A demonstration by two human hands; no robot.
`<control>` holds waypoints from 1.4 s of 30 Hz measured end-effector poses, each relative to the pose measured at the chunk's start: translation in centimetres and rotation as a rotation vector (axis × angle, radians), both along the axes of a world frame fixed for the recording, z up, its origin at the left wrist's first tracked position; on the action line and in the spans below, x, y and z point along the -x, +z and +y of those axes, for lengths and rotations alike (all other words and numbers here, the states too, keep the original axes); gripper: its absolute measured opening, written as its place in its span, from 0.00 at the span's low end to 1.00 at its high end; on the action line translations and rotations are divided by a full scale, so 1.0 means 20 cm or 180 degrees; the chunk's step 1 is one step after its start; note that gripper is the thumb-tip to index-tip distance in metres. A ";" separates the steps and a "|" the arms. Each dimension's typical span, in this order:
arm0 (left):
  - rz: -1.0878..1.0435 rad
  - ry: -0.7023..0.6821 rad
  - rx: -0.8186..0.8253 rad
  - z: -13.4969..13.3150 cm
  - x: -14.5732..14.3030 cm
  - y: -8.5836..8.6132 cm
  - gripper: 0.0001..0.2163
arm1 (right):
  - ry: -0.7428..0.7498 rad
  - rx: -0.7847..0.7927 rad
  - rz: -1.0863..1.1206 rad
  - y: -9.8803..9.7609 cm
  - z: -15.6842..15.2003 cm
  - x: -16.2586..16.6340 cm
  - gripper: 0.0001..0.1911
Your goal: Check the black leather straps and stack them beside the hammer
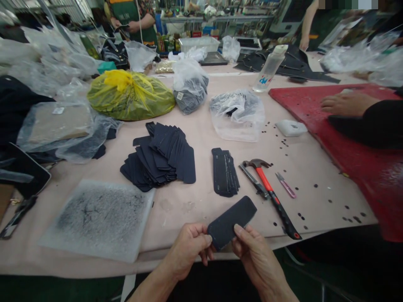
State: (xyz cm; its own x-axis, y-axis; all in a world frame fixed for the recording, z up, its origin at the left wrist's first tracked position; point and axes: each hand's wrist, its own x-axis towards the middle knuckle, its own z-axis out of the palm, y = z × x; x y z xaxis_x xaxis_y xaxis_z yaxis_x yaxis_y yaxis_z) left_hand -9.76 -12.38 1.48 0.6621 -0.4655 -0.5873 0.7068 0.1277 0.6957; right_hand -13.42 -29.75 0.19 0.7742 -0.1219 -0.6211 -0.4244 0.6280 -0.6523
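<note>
Apparently, handling one piece [232, 218] is the step: left hand [188, 248] pinches its left end, right hand [256, 253] its near edge; turning it would call for easing one pinch.

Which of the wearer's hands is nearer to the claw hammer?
Right: the right hand is left of the claw hammer; the left hand is farther left, at the left end of the dark piece.

Side by side on bench [198, 138]: 1 yellow bag [130, 98], 1 clear bag [190, 90] with dark contents. Clear bottle [270, 70] near far corner of red board [304, 102]. White block [290, 128] just beside board's edge.
</note>
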 end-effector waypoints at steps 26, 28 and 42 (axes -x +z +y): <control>-0.0113 0.0131 0.0523 0.09 0.05 -0.03 0.11 | 0.0602 -0.0694 0.0249 0.01 0.14 0.01 0.20; -0.0101 0.0143 0.0642 0.10 0.06 -0.03 0.12 | 0.0655 -0.0933 0.0335 0.00 0.17 0.02 0.20; -0.0463 -0.0302 -0.0309 0.19 0.06 0.00 0.07 | 0.1644 0.4029 -0.0300 0.07 0.11 -0.02 0.19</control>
